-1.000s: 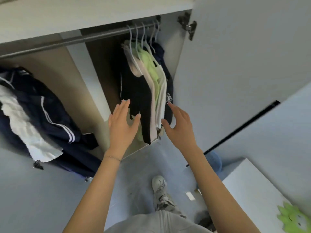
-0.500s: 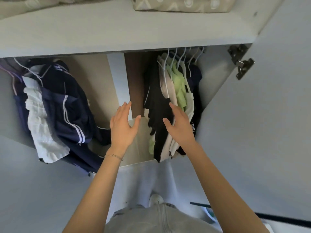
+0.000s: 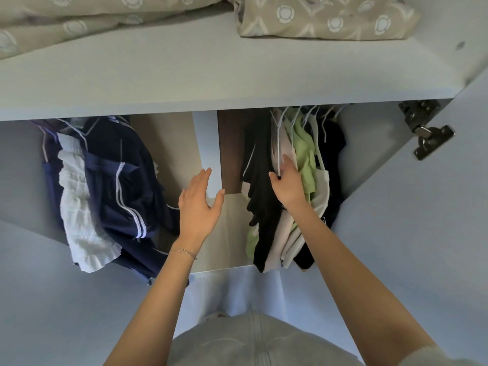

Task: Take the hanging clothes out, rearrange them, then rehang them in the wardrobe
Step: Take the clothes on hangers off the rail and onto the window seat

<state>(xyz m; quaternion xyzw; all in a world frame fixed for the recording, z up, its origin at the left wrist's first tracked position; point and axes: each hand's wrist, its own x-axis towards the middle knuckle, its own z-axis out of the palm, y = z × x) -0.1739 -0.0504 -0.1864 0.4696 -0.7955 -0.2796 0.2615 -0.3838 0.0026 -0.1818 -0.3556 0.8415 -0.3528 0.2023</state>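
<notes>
At the far left of the wardrobe, a navy jacket (image 3: 113,186) with white stripes hangs crowded against a white ruffled garment (image 3: 76,207). Both sit under the pale shelf (image 3: 184,83), which carries patterned beige bedding (image 3: 52,22).

Next comes your left hand (image 3: 199,207), raised in front of the bare back panel in the gap between the two groups of clothes. Its fingers are straight and close together and the thumb is spread wide. It has hold of nothing and touches no garment. A thin bracelet (image 3: 183,251) lies on its wrist.

To the right hangs the second group, packed closely on white hangers. It starts with a black garment (image 3: 257,196), then a pale cream one (image 3: 276,249), a light green one (image 3: 305,154), a white one (image 3: 320,191) and a dark one (image 3: 332,143) at the end.

Your right hand (image 3: 287,184) reaches into this group between the black and cream pieces. Its thumb and curled fingers pinch the sloping arm of a white hanger (image 3: 277,149). The back of the hand rests against the cream and green fabric. The hanger hooks run up behind the shelf edge, so you cannot see the rail.

Furthest right, a metal hinge (image 3: 425,130) joins the wardrobe side to the open door (image 3: 422,233). A folded piece of the same patterned fabric (image 3: 324,17) lies on the shelf above the right group.
</notes>
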